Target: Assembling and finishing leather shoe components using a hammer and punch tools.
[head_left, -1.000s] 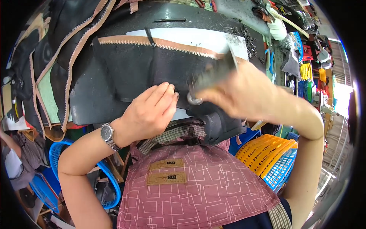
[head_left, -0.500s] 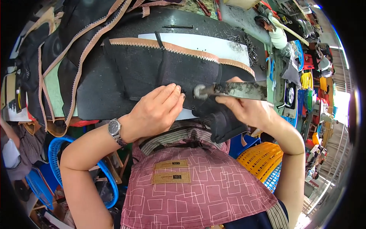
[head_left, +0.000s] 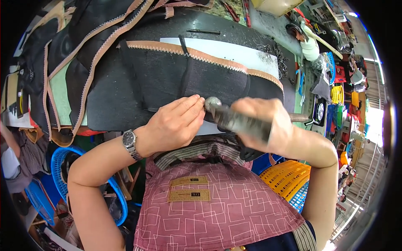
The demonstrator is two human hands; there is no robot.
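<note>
A black leather piece (head_left: 215, 79) with a tan, zigzag-cut border along its far side lies across the dark work board (head_left: 109, 100). My left hand (head_left: 176, 123) is closed at its near edge, the fingers pressed together and pinching the leather there. A hammer (head_left: 213, 103) is gripped in my right hand (head_left: 280, 125), which is blurred by motion. The hammer's round metal face sits right beside my left fingertips; its long dark body is smeared. Whether the face touches the leather I cannot tell. Beneath the leather, a white sheet (head_left: 226, 47) shows at the far side.
More black pieces with tan zigzag borders (head_left: 104, 46) are heaped at the left. A dark metal rod (head_left: 203, 31) lies at the back. Small dark bits (head_left: 281, 60) and blue-handled scissors (head_left: 299, 79) are to the right. Blue (head_left: 60, 165) and yellow (head_left: 289, 178) baskets stand below the bench.
My right hand has swung the hammer slightly left, its round face now beside my left fingertips. My left hand keeps its pinch. The whole view has shifted a little.
</note>
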